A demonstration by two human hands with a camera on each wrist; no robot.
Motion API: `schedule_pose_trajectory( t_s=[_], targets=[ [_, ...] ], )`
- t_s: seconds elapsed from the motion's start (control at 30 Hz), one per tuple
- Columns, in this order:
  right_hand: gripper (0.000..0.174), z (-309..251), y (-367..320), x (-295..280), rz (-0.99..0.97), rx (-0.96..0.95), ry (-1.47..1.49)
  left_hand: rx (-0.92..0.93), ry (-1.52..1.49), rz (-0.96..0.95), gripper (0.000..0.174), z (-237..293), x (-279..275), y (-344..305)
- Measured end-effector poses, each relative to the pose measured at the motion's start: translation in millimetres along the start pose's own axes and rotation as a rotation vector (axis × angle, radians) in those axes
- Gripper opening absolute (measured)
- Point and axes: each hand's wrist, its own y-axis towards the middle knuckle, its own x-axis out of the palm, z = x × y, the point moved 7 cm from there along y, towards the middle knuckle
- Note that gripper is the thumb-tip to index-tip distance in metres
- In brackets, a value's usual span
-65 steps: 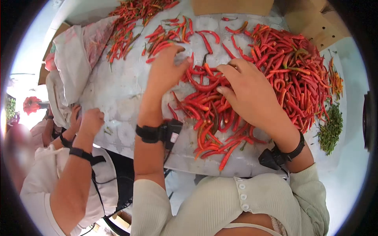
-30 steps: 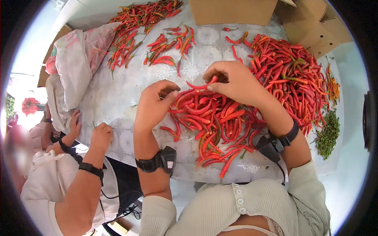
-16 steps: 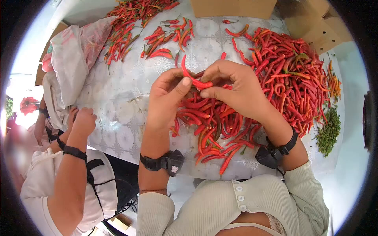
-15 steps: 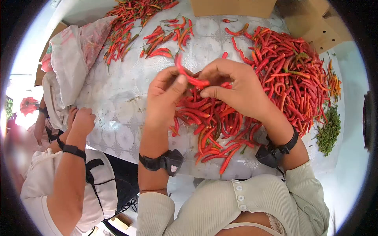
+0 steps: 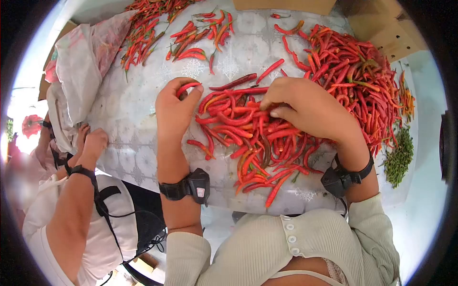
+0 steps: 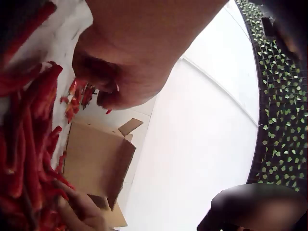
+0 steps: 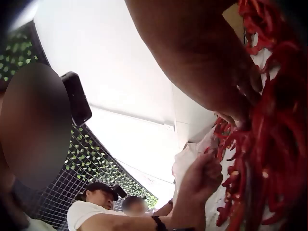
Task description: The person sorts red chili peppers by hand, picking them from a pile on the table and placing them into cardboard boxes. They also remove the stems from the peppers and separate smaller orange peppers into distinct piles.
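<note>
My left hand [image 5: 174, 107] pinches a red chili pepper [image 5: 189, 86] between thumb and fingers, left of the near heap of chilies [image 5: 234, 131]. My right hand [image 5: 312, 105] reaches into the upper right of this heap, fingers bent down among the peppers. Its fingertips are partly hidden, and I cannot tell whether they grip a pepper. Above the heap lie a dark red chili [image 5: 234, 82] and a brighter red one [image 5: 270, 70], side by side. In the right wrist view, the fingers of the right hand [image 7: 240, 101] are right at the red chilies [image 7: 281, 139].
A larger chili heap [image 5: 355, 81] lies to the right, with green stems [image 5: 400, 157] beside it. More chilies [image 5: 191, 40] with stems lie at the back left near a white sack [image 5: 78, 71]. Cardboard boxes [image 5: 286, 5] stand behind. Another person's arm [image 5: 78, 190] is at the left edge.
The hands, together over the heap with a red chili half a second ago, are now apart. The left moved left, pinching a chili; the right moved right and down into the heap.
</note>
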Motion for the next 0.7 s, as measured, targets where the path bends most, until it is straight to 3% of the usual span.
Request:
schedule_pose_trajectory(
  t_s=[0.1, 0.13, 0.17, 0.33, 0.43, 0.53, 0.7],
  targets=[
    [0.012, 2.3, -4.0, -6.3, -0.052, 0.052, 0.039, -0.031, 0.124, -0.07, 0.021, -1.7, 8.9, -3.6],
    [0.012, 4.8, -5.5, -9.9, -0.047, 0.078, 0.025, -0.106, -0.011, -0.177, 0.021, -7.2, 15.1, -4.7],
    [0.012, 7.5, -6.3, -12.0, -0.04, 0.103, 0.012, -0.068, 0.029, -0.202, 0.021, -5.7, 17.6, -5.4],
    [0.011, 20.1, 2.8, -19.0, 0.218, 0.104, -0.196, 0.017, 0.122, -0.256, 0.021, 1.1, 26.6, -6.9],
    [0.011, 22.0, 9.1, -3.9, 0.3, 0.066, -0.28, 0.009, 0.013, -0.201, 0.02, 10.3, 26.4, -8.3],
    [0.014, 23.4, 13.1, 7.8, 0.29, 0.068, -0.324, 0.015, -0.339, -0.083, 0.02, 9.9, 27.1, -4.9],
    [0.018, 28.4, 13.7, 6.5, 0.353, 0.126, -0.185, -0.207, -0.693, -0.091, 0.015, 9.9, 28.9, -9.7]
  ],
)
